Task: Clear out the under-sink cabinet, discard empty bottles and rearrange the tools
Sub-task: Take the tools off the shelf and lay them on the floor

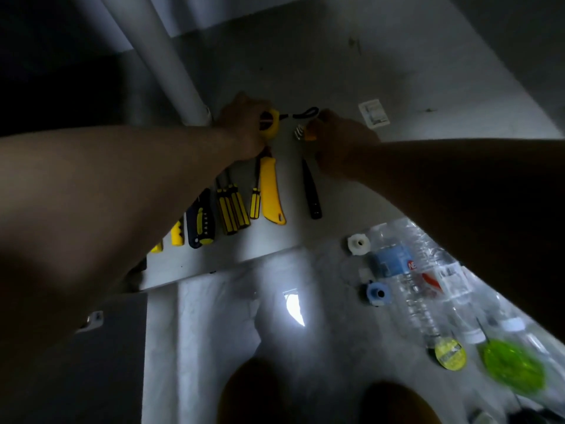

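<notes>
Your left hand (241, 117) grips a yellow tape measure (270, 129) deep on the cabinet floor (290, 234), beside the pipe (171, 56). Your right hand (339, 145) pinches an orange tool (310, 135), perhaps hex keys. Screwdrivers (230, 209) lie in a row nearer you, and bottles (397, 261) lie outside.

Fixtures and loose fittings
A grey drain pipe (171, 56) rose at back left. A white label (374, 114) lay flat. A white plastic nut (358, 244) and a blue plastic nut (378, 293) sat on the concrete floor (214, 332).
</notes>
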A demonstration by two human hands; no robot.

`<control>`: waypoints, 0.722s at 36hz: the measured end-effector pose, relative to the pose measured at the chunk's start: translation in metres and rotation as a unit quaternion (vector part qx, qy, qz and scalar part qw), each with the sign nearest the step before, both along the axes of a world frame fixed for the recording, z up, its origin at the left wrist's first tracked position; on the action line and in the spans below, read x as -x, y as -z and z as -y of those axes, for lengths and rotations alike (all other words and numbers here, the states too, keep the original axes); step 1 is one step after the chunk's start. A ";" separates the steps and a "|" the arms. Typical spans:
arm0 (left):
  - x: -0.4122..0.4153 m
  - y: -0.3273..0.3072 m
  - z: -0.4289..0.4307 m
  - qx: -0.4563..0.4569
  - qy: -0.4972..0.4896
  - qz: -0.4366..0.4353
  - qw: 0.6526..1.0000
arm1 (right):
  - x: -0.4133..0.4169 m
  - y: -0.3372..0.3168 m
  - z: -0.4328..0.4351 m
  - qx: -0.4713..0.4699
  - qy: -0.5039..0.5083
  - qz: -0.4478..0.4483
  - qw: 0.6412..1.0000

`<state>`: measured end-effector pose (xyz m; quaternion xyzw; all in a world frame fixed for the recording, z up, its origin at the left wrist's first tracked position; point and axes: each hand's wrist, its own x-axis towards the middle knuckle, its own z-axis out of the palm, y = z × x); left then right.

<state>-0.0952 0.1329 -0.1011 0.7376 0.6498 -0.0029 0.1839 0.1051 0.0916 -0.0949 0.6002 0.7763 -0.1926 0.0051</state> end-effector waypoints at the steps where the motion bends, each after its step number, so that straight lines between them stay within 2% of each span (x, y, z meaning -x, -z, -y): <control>1: 0.000 0.000 0.000 -0.005 -0.006 -0.010 1.000 | 0.001 0.001 0.000 -0.012 0.008 0.006 1.000; 4: -0.003 0.001 0.003 0.010 -0.036 -0.024 0.999 | 0.000 0.003 0.004 -0.029 0.034 0.025 0.999; 8: -0.007 -0.005 0.010 -0.013 -0.095 0.012 0.995 | -0.009 0.010 0.009 -0.020 0.091 0.016 0.996; 12: -0.008 -0.020 0.030 -0.066 -0.141 0.107 0.982 | -0.009 0.009 0.007 -0.004 0.112 -0.045 0.993; 14: -0.008 -0.025 0.046 -0.077 -0.150 0.162 0.972 | -0.007 0.007 0.008 0.008 0.051 -0.039 0.998; 17: -0.008 -0.027 0.072 -0.049 -0.151 0.232 0.960 | -0.004 0.007 0.013 0.014 -0.034 0.015 0.999; 22: -0.007 -0.026 0.114 0.013 -0.122 0.285 0.951 | -0.005 0.001 0.029 -0.012 0.001 0.011 1.000; 26: -0.009 -0.030 0.153 0.039 -0.113 0.303 0.945 | -0.018 -0.003 0.044 0.012 0.021 0.033 0.999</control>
